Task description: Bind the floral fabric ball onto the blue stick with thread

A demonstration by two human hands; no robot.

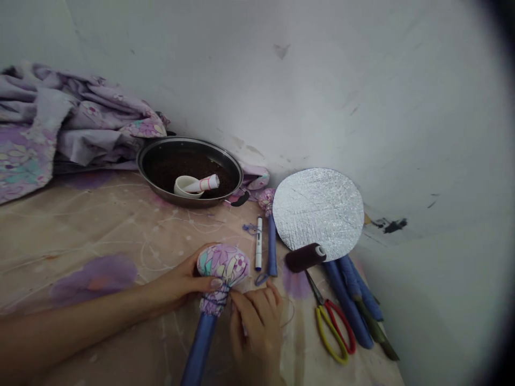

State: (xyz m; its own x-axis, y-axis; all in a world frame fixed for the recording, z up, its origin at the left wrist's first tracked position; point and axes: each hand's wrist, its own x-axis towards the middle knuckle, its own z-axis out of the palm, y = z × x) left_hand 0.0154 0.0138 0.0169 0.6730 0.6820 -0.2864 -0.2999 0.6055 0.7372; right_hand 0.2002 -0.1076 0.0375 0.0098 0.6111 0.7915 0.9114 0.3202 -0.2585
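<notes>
Over the printed sheet (pixel 60 236), the left hand (pixel 177 281) is curling around a flowery cloth ball (pixel 222 265) on a blue stick (pixel 200 343).

Just right of that grip, the right hand (pixel 257 332) is bunching its fingers (pixel 261 300) at the ball's thread-tied neck (pixel 214 304), though whether they are pinching anything I cannot tell. Ahead of the hands, a white marker (pixel 258 244) and a second cloth ball (pixel 266 199) are lying close together. Further right, a dark thread spool (pixel 304 257), red-and-yellow scissors (pixel 332 328), blue sticks (pixel 348 303) and a round foil disc (pixel 317 212) are resting. Farther ahead, a black pan (pixel 189 201) holding a white cup (pixel 187 186) is sitting beside crumpled flowered cloth (pixel 72 123).
</notes>
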